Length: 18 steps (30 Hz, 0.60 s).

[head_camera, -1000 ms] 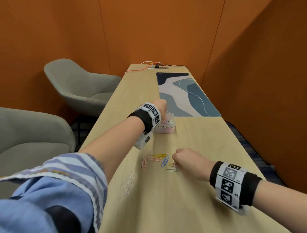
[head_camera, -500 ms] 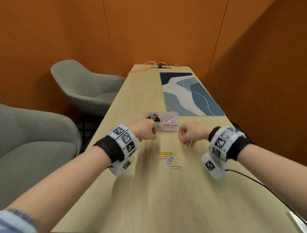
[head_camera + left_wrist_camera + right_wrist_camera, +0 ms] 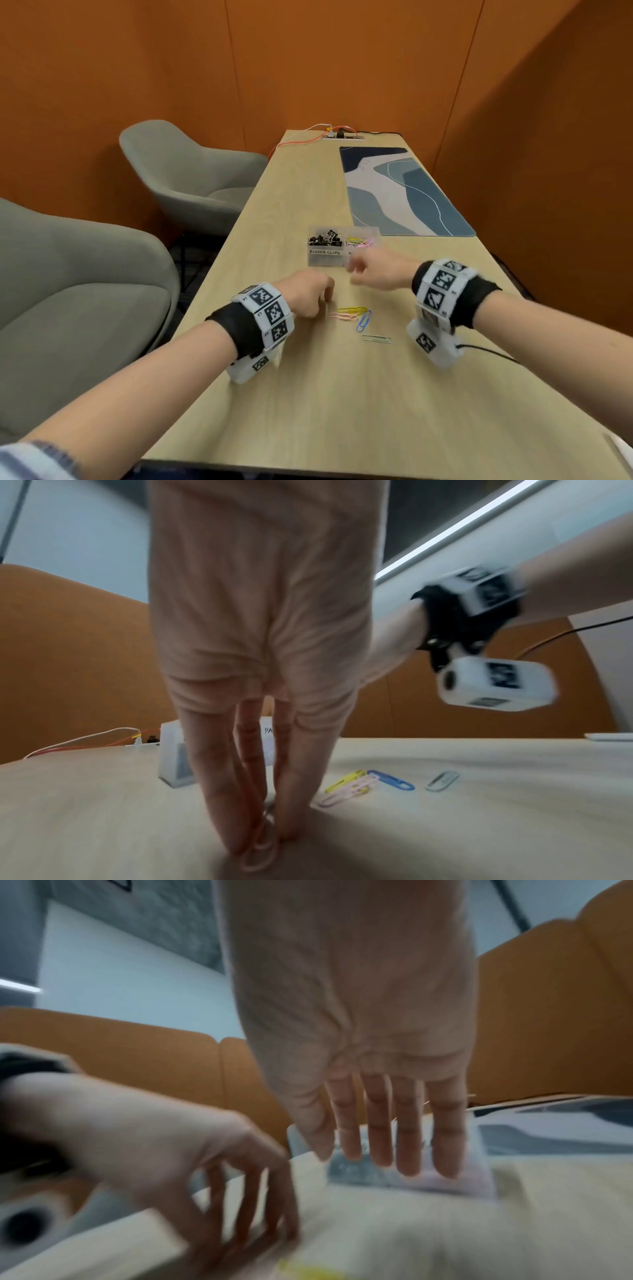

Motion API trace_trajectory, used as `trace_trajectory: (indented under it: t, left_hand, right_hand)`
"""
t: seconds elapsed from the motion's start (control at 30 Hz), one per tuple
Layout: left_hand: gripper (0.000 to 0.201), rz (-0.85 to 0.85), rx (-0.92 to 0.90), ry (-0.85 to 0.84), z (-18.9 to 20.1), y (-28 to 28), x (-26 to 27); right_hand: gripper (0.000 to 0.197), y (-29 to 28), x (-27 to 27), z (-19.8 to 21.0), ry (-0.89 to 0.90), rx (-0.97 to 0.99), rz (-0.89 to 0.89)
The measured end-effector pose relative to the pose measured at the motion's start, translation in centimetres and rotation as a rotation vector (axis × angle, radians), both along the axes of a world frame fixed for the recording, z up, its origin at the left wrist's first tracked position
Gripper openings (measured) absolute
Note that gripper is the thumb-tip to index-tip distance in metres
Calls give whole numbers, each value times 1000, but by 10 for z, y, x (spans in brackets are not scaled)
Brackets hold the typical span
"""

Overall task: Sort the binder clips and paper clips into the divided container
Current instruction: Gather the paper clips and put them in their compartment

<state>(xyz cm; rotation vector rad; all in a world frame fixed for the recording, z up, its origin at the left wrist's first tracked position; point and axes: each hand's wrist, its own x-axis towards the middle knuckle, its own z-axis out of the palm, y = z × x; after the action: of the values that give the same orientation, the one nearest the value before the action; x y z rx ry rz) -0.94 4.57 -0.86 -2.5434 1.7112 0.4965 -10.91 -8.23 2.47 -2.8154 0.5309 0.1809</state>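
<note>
Now the left hand (image 3: pixel 308 294) has dropped, pinching a pink paper clip (image 3: pixel 258 853); right hand (image 3: pixel 376 270) slack.

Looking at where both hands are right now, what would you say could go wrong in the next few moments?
1. The left hand pinches a pink paper clip flat against the table with its fingertips; a clip that thin may slip out as it lifts.
2. The right hand hovers close to the divided container, which looks light, so a brush might shift it.
3. The yellow and pink clips overlap, so they may snag and come up together.
</note>
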Motion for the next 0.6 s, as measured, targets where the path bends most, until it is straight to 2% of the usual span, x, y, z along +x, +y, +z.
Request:
trace_trajectory:
  t: [0.1, 0.23, 0.37, 0.47, 0.6]
  left_hand:
    - [43, 31, -4, 39, 1, -2, -1]
    - [37, 60, -7, 87, -1, -2, -3]
    - [34, 79, 17, 96, -2, -1, -5]
    - [36, 87, 49, 127, -2, -1, -5]
    - [36, 75, 38, 162, -2, 0, -2]
  right_hand:
    - [43, 25, -17, -25, 176, -81, 117]
    - [25, 43, -26, -38, 128, -284, 178]
    - [31, 45, -26, -37, 157, -398, 259]
    - [33, 39, -25, -38, 168, -377, 279]
    - [8, 25, -28, -35, 98, -188, 227]
